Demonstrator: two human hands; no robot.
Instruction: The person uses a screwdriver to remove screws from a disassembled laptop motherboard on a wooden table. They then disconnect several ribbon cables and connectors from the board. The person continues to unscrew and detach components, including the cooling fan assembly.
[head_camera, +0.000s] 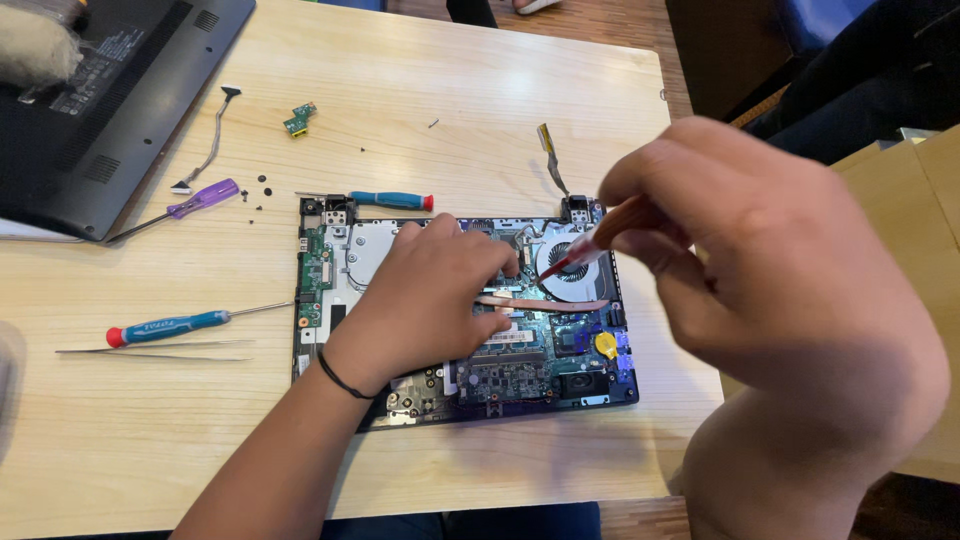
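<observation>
Laptop (340, 250): lying opened on the table (500, 90), board facing up.
Left hand (430, 290): pressing fingers flat on the board, grasping nothing, steadying it.
Right hand (770, 270): pinching a red screwdriver (590, 245), tip angling down beside the fan (570, 265).
Spare drivers (170, 325): resting left, within reach.

Hands (430, 290) over opened laptop (560, 360)

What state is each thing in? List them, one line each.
Laptop base: opened, circuit board exposed.
Bottom cover: removed, lying upper left.
Left hand: pressing on the board.
Right hand: gripping a red-handled screwdriver over the fan.
Blue screwdriver: lying unused.
Purple screwdriver: lying unused.
</observation>
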